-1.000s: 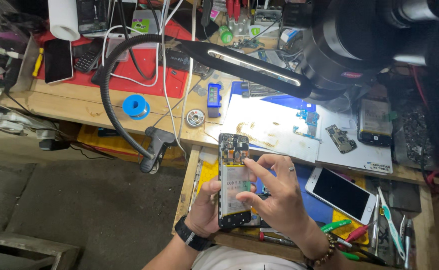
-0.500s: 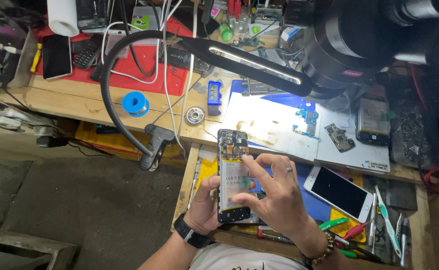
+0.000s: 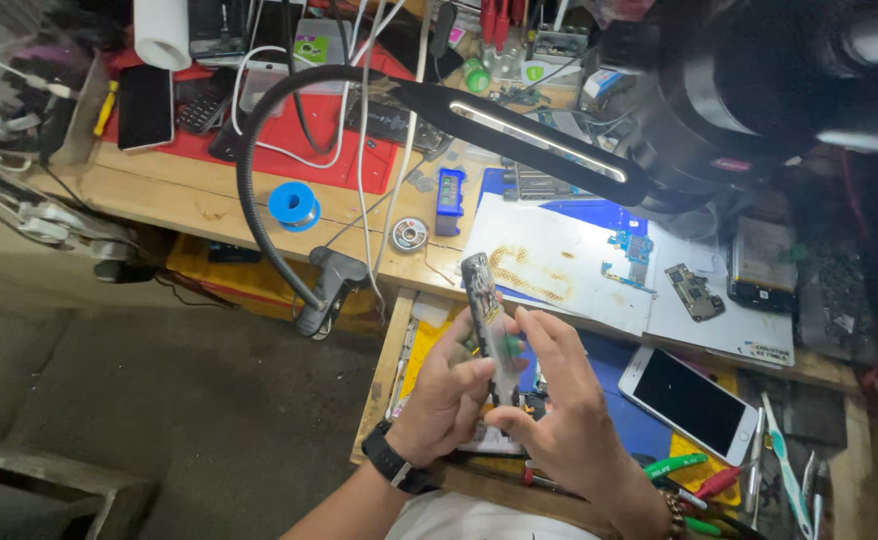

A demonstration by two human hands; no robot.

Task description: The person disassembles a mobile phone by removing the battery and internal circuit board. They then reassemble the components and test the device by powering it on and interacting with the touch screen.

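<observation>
An opened phone body (image 3: 486, 310) with bare circuit parts stands turned edge-on between both hands, over an open drawer (image 3: 387, 362). My left hand (image 3: 446, 395), with a black watch on the wrist, grips its lower left side. My right hand (image 3: 557, 412) clasps the right side, fingers curled around the lower half. The phone's bottom end is hidden behind the fingers.
A white phone (image 3: 694, 400) lies face up to the right. A white work mat (image 3: 559, 262) holds small circuit boards (image 3: 694, 291). A black gooseneck lamp (image 3: 529, 140) arches over the wooden bench. A blue solder spool (image 3: 294, 205), red mat (image 3: 289, 130) and pens (image 3: 694, 480) lie around.
The phone body has been rotated from facing the camera to nearly edge-on. Both hands kept their hold and shifted slightly with it.
</observation>
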